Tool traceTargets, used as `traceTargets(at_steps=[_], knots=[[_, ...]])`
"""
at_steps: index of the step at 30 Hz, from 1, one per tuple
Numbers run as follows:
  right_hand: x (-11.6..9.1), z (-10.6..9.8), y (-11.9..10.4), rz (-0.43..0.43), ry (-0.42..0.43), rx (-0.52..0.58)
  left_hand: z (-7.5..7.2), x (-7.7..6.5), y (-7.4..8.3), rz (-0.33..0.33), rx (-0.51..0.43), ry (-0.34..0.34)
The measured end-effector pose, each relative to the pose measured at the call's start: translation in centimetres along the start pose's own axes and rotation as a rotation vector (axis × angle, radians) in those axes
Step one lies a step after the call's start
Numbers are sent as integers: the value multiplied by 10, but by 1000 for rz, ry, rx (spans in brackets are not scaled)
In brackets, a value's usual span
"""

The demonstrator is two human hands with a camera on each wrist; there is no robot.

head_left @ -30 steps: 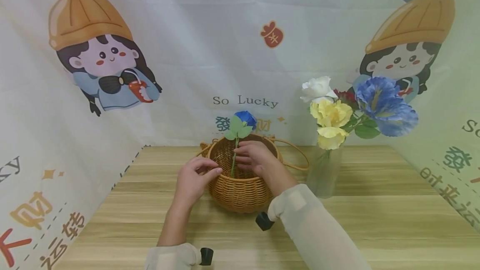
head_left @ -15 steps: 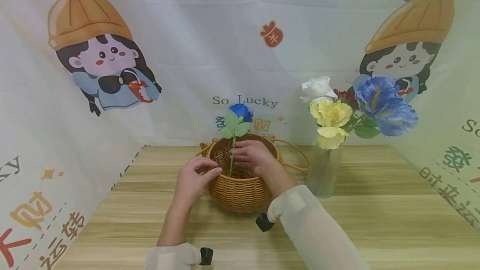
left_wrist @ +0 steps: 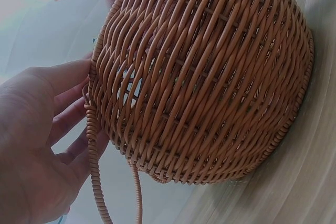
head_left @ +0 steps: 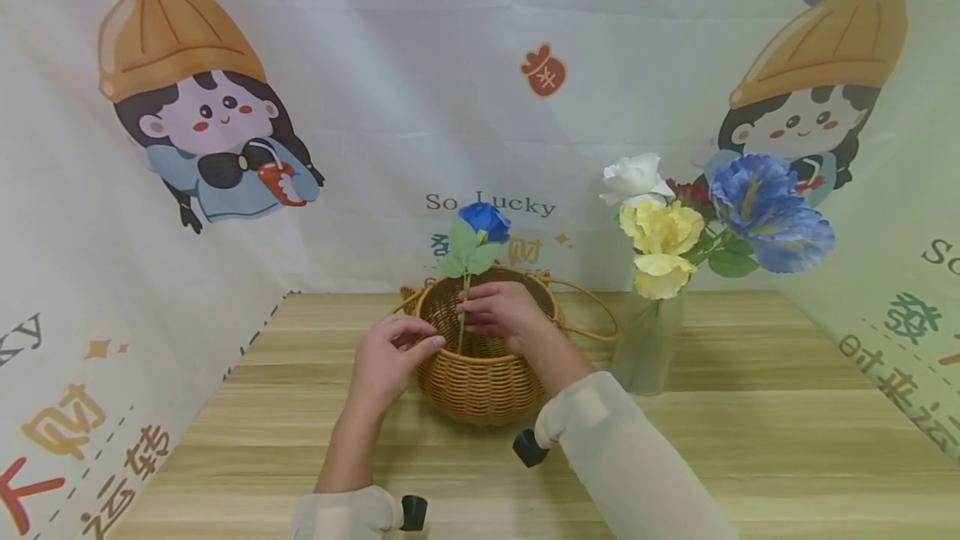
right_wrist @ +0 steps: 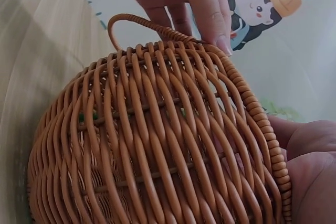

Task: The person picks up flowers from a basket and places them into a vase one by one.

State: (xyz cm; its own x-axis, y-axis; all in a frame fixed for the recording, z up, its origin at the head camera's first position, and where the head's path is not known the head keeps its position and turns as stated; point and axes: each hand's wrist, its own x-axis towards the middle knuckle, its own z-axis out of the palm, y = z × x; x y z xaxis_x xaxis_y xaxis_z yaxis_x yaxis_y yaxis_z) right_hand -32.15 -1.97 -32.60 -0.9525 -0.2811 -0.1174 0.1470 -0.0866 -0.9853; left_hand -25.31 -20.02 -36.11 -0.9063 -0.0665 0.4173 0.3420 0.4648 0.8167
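A brown wicker basket (head_left: pixel 480 390) with thin looped handles stands on the table. On its left rim my left hand (head_left: pixel 386 361) has a pinch hold; the left wrist view shows the thumb (left_wrist: pixel 68 75) at the rim and the other fingers behind it. Inside the basket's mouth, my right hand (head_left: pixel 513 315) holds the green stem of an artificial blue rose (head_left: pixel 485 222). The rose stands nearly upright, its bloom and leaves above the rim. The wicker (right_wrist: pixel 152 119) hides most of the right hand's fingers in the right wrist view, and the stem's lower end is out of sight.
Right of the basket stands a clear vase (head_left: pixel 648 348) with white, yellow, red and large blue artificial flowers (head_left: pixel 768 211). The basket's right handle (head_left: pixel 600 307) reaches close to it. A printed cloth backdrop (head_left: pixel 420 90) encloses the wooden table (head_left: pixel 262 423).
The blue rose has moved slightly left and up, and my right hand has shifted a little left with it. My left hand stays at the basket's rim.
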Motion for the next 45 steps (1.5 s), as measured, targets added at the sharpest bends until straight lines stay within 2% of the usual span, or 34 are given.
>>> traceTargets(at_steps=[12, 17, 21, 29, 34, 38, 45], knots=[[-4, 3, -1, -117, 77, -35, 0, 1, -1, 11, 0, 5], [-5, 3, 1, -201, 69, -24, -1, 0, -1, 12, 3, 6], [-8, 4, 1, -268, 53, -61, -1, 0, -2, 14, 1, 9], [-16, 5, -1, -402, 99, -114, 0, 0, -1, 12, -18, 13], [-20, -2, -3, -464, 126, -145, 0, -1, -1, 5, -14, 14], [-26, -11, -4, -493, 106, -175, 0, 0, -1, 4, -5, 16], [-37, -26, -10, -547, 92, -148, -1, -2, -1, -14, -3, 14]])
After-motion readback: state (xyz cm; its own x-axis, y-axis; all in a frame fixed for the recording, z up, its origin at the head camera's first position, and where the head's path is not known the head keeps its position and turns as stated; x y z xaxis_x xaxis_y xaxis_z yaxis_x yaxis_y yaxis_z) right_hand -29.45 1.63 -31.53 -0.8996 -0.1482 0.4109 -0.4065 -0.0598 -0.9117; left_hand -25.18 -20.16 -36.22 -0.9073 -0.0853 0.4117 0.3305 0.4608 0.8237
